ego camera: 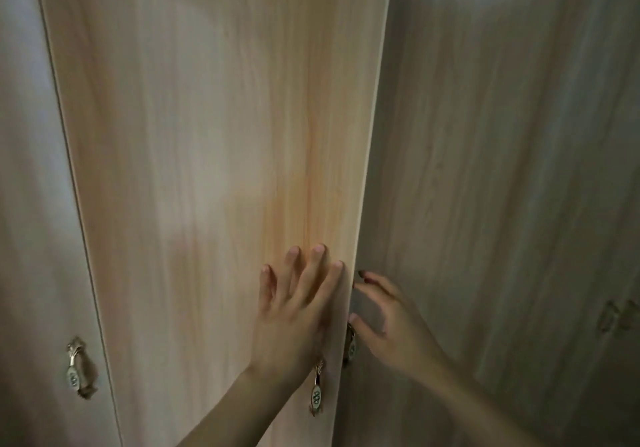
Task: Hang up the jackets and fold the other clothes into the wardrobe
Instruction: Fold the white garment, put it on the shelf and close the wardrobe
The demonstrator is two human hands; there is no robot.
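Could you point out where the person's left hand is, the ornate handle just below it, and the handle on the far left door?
left hand [294,311]: head view, on the back of the hand.
ornate handle [316,391]: head view, on its oval lower part.
far left door handle [77,367]: head view, on the middle of the metal pull.

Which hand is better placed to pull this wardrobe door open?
Probably the right hand: its fingers curl at the door edge, by a handle. The left hand lies flat on the door's face.
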